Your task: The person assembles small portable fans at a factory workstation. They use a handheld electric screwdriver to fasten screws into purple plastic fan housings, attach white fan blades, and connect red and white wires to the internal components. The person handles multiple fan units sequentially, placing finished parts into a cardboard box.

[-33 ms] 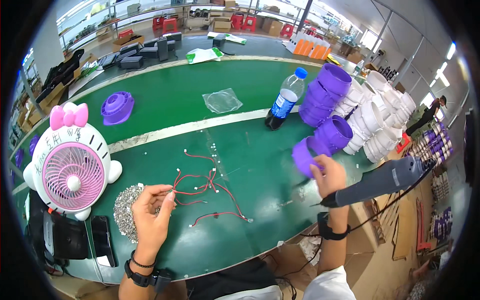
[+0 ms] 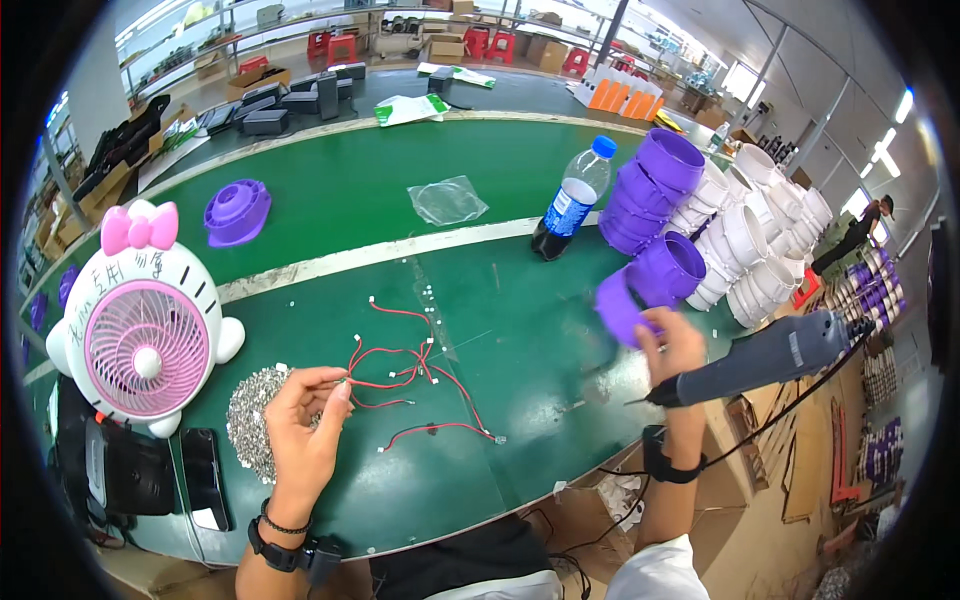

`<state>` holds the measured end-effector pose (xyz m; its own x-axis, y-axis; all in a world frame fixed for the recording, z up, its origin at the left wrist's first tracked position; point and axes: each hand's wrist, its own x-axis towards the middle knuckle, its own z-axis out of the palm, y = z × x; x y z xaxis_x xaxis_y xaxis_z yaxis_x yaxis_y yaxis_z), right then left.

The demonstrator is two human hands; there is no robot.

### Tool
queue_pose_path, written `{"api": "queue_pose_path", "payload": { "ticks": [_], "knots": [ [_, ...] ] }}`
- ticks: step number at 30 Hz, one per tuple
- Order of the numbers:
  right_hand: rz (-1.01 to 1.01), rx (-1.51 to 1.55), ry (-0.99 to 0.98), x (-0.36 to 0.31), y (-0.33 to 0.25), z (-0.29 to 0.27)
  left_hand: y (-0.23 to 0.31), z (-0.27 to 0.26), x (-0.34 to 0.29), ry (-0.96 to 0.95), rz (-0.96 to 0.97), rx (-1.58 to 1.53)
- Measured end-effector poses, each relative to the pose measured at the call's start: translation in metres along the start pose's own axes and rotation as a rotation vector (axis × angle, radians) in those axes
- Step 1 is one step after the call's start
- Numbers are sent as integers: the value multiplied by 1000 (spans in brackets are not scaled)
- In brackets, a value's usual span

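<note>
My left hand (image 2: 300,430) pinches the end of a thin red wire (image 2: 385,380), one of several red wires with white plugs lying on the green table (image 2: 500,300). A heap of small silver metal parts (image 2: 250,415) lies just left of that hand. My right hand (image 2: 672,350) grips a grey power screwdriver (image 2: 770,355) with a cable, its tip pointing left. The fingers of that hand also touch a blurred purple plastic housing (image 2: 620,305) at the table's right edge.
A white and pink cat-shaped desk fan (image 2: 140,345) stands at the left, with a black phone (image 2: 205,475) in front of it. A dark drink bottle (image 2: 565,210), a clear bag (image 2: 447,200), a purple part (image 2: 238,212) and stacked purple housings (image 2: 655,185) and white housings (image 2: 750,240) lie beyond.
</note>
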<state>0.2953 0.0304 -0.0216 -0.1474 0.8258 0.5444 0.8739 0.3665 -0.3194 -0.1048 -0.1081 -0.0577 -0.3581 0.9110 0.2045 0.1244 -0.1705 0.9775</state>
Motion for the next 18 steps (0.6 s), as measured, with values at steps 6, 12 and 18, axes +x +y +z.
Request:
{"api": "queue_pose_path", "payload": {
  "ticks": [6, 12, 18],
  "knots": [
    [1, -134, 354, 34, 54, -26, 2, 5, -1, -23, 8, -16],
    [-15, -154, 306, 70, 107, -8, 0, 3, 1, 14, 6, -32],
    [39, -125, 366, 39, 89, -3, 0, 10, 1, 15, -26, 3]
  ]
}}
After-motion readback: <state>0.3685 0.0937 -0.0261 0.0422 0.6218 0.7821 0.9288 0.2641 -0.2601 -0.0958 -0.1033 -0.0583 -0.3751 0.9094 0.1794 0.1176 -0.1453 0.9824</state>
